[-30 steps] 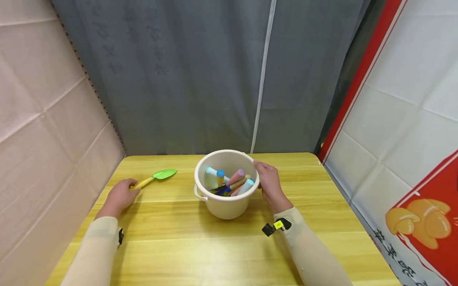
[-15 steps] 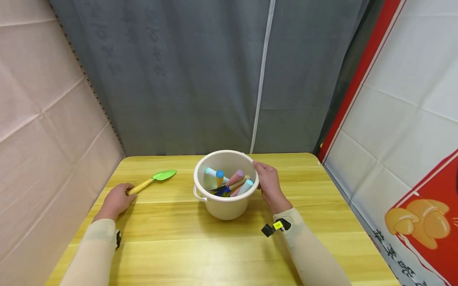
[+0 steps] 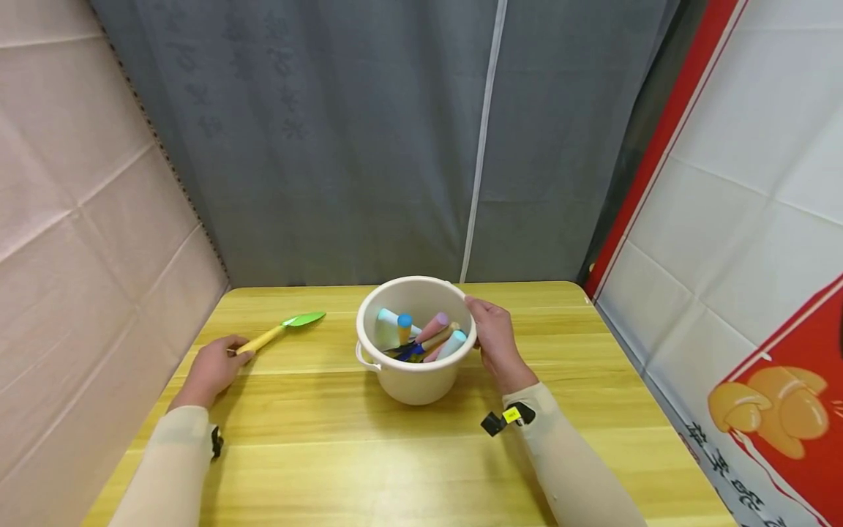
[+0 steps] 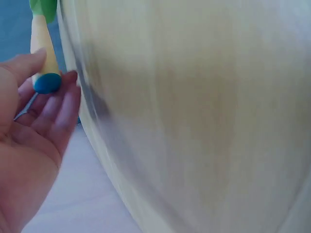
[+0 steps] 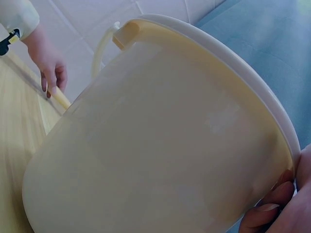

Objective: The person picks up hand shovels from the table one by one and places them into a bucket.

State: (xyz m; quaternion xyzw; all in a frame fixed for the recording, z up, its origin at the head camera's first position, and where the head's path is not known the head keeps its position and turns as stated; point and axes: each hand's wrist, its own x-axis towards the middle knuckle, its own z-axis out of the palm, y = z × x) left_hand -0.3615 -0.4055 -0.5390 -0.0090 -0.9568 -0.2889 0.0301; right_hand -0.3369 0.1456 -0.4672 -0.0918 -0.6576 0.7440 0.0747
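Note:
My left hand [image 3: 214,367] pinches the yellow handle of a toy shovel [image 3: 263,339] at the table's left side. Its leaf-shaped green blade points right and away from me. In the left wrist view the thumb presses one side of the shovel's handle [image 4: 42,36], with fingers behind it, and the blue end cap [image 4: 47,83] shows. My right hand [image 3: 499,340] grips the right rim of a white bucket [image 3: 411,380], thumb at the rim and fingers curled under it outside. Several pastel tube-like pieces [image 3: 454,344] and a blue-topped orange one [image 3: 405,329] lie inside the bucket.
The bucket's white carrying handle [image 3: 366,357] hangs at its left. Beneath everything is a yellow wood-grain table [image 3: 316,454]. A grey curtain [image 3: 342,146] hangs behind it, with pale cloth walls [image 3: 79,219] at the sides.
The left hand has shifted slightly left and back along the shovel's handle, and the blade has tilted a little. The right hand and the bucket stay where they were.

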